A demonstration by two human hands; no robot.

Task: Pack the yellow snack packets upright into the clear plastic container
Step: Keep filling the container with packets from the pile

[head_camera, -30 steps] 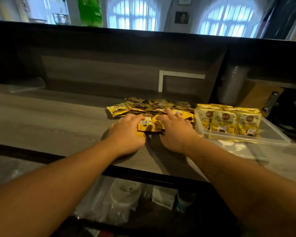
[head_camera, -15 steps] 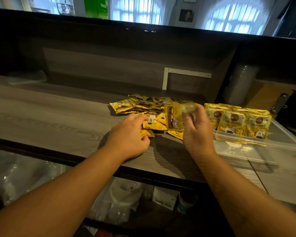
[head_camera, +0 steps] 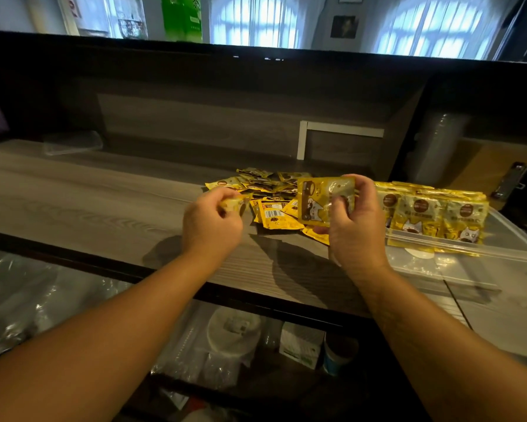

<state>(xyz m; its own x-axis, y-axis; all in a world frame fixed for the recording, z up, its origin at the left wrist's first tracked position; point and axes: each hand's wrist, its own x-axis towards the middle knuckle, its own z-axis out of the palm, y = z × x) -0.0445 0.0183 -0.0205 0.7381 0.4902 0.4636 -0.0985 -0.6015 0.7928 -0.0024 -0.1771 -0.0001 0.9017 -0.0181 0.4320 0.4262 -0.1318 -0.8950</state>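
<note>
A long grey wood-grain desk (head_camera: 88, 196) runs across the view, backed by a raised panel of the same grain and a dark ledge above it. Beyond the ledge, arched windows (head_camera: 256, 19) glow pale blue, with a small framed picture (head_camera: 344, 26) on the wall between them and a green carton (head_camera: 181, 16) standing to the left.

On the desk, a loose pile of yellow snack packets (head_camera: 268, 190) lies flat near the middle. Just to its right sits the clear plastic container (head_camera: 506, 239), with a row of packets (head_camera: 432, 214) standing upright inside along its near-left part. A clear lid (head_camera: 71, 143) rests far back on the left, well apart from everything else.

The right hand (head_camera: 353, 226) grips one yellow packet (head_camera: 320, 202) upright above the pile, fingers closed on its right edge and lower corner. The left hand (head_camera: 210, 223) is closed on another packet (head_camera: 234, 204), pinched between thumb and fingers just left of the pile; that packet is blurred.

Under the desk edge a lower shelf (head_camera: 256, 388) holds clear plastic bags, stacked white lids, a small white-and-green box (head_camera: 300, 348) and a round tub (head_camera: 336, 354).
</note>
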